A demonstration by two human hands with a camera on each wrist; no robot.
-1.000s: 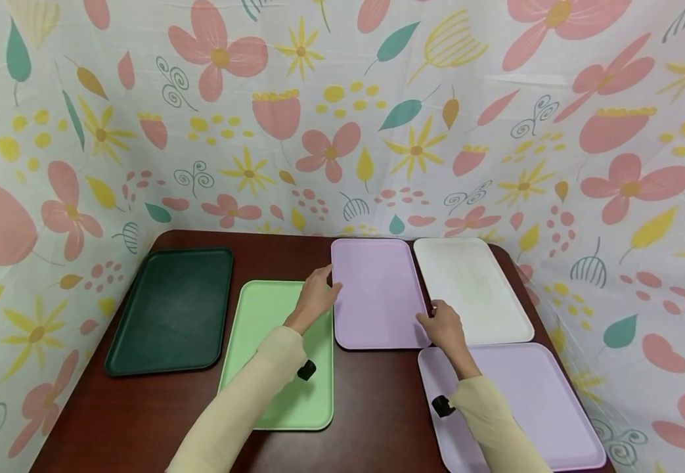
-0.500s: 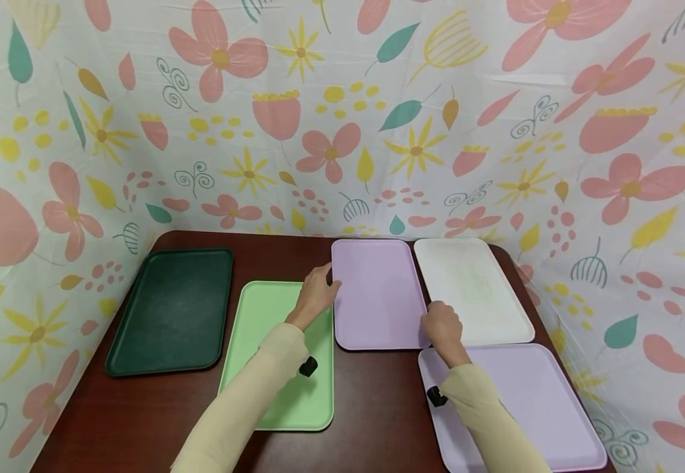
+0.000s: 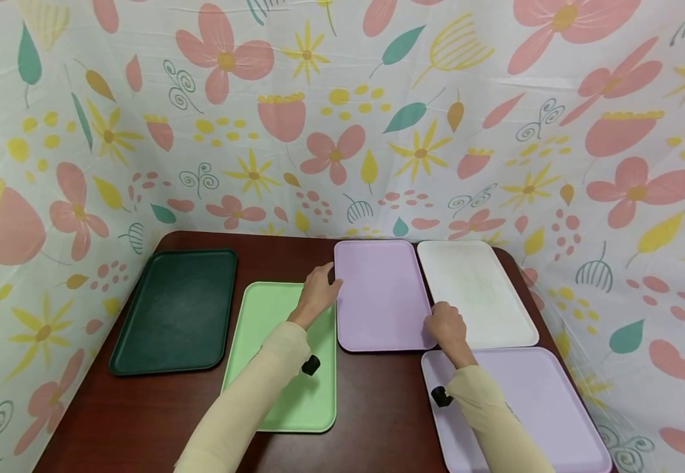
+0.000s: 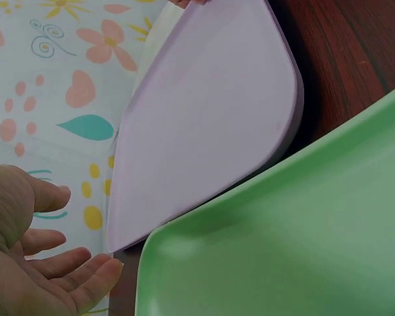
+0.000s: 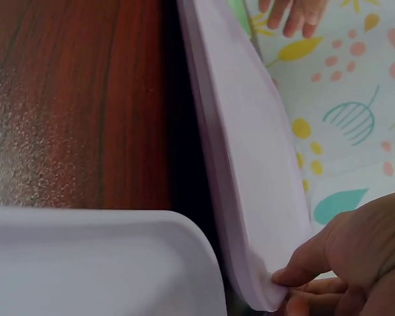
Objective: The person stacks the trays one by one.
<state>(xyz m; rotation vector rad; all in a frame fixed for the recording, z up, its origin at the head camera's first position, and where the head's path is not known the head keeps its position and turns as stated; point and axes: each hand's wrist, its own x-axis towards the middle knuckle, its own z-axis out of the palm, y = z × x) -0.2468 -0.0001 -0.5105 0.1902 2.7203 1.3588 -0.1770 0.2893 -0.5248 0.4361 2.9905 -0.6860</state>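
A light purple tray [image 3: 382,299] lies between my two hands at the back of the table. At its front right corner my right hand [image 3: 447,326] pinches the rim, thumb on top and fingers beneath in the right wrist view [image 5: 355,263]. My left hand [image 3: 316,293] hovers by the tray's left side, over the green tray [image 3: 295,401]. Its fingers are relaxed with nothing in them, and the left wrist view shows a gap between that hand [image 4: 46,257] and the purple tray [image 4: 204,112].
A dark green tray [image 3: 176,312] lies at the left of the brown table [image 3: 377,407]. The white tray [image 3: 478,289] sits at the back right. A second purple tray [image 3: 543,407] lies crosswise at the front right, under my right forearm. Flowered cloth [image 3: 342,118] hangs behind the table.
My right hand's fingers have curled from relaxed to gripping the purple tray's front right corner. My left hand has stayed beside the tray's left edge. The head view has shifted slightly.
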